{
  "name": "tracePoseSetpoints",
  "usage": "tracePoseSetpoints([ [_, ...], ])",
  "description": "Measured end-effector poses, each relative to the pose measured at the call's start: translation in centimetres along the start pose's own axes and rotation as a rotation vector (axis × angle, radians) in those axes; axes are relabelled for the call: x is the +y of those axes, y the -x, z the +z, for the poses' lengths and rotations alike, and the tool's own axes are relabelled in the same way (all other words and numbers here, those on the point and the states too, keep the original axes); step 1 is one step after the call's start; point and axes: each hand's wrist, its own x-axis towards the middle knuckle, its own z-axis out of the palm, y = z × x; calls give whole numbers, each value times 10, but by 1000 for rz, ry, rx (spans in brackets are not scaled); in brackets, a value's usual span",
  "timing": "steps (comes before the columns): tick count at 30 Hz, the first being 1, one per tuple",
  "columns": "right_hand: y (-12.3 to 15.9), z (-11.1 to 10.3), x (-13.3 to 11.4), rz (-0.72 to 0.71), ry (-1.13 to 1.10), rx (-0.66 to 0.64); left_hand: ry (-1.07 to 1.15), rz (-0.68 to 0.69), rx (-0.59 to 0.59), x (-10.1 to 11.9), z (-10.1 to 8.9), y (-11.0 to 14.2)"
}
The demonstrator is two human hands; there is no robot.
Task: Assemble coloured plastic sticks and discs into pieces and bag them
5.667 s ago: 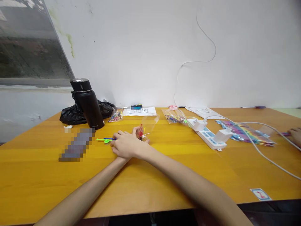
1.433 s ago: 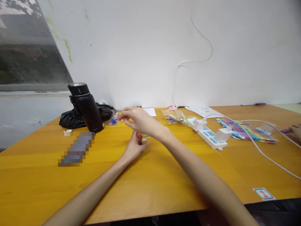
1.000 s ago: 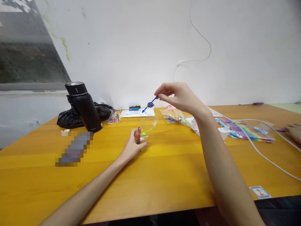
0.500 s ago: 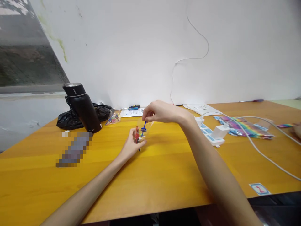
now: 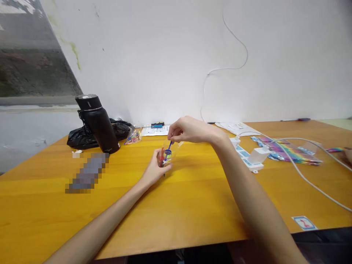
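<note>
My left hand (image 5: 154,171) rests on the wooden table (image 5: 176,205) and grips the bottom of a small clear plastic bag (image 5: 168,154) that holds several coloured plastic picks. My right hand (image 5: 189,130) hovers just above the bag's mouth. Its thumb and forefinger pinch the top of a blue plastic pick (image 5: 168,150), whose round end is down inside the bag.
A black flask (image 5: 97,123) and black plastic bag (image 5: 82,134) stand at back left, with a filled pick bag (image 5: 134,136) and papers (image 5: 156,130) nearby. A white power strip (image 5: 247,156), cable (image 5: 308,179) and rainbow packet (image 5: 286,152) lie right. Another person's hand (image 5: 347,156) shows at the right edge.
My right hand picked up the blue pick from the table, lifted it high, then came down and lowered it into the bag that my left hand holds.
</note>
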Motion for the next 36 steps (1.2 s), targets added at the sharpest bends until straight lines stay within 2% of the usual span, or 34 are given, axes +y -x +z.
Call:
tracePoseSetpoints([
  [7,-17,19,1,-51,-20,-159,-13,-29,13,7,1,2],
  [18,-28,39,-5,-114,118,-171,-86,-26,29,8,-2,1],
  [25,-10,16,-15,-30,0,-26,-68,-62,66,2,-4,1],
  [29,-2,10,-17,-68,88,-29,-29,-112,113,4,-3,1],
  [32,-3,10,-14,-48,180,8,9,-124,143,10,-1,2],
  [36,-2,3,-1,-82,151,84,49,-65,165,18,0,2],
])
